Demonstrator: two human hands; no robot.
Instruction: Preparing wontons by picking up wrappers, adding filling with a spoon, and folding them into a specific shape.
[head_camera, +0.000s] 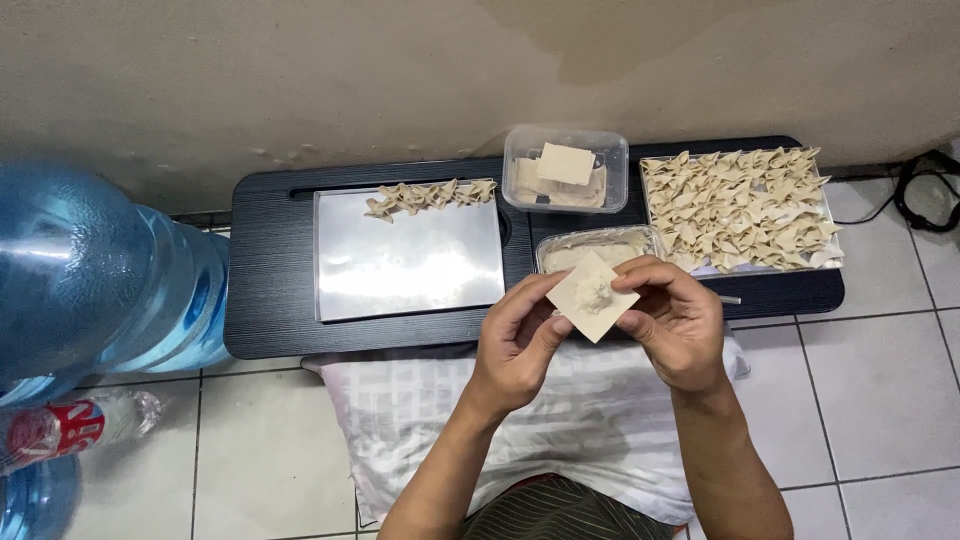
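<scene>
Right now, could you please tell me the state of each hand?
Left hand: closed on the left edge of the square wrapper with filling in its middle.
Right hand: closed on the same wrapper's right edge.

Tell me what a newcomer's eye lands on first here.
At centre, the left hand and right hand hold a square wrapper topped with a dab of filling. On the low black table's right end sits a tray heaped with folded dumplings. A big blue water jug fills the left edge.

dumpling tray (830, 255) right of wrapper tub (520, 150)
</scene>
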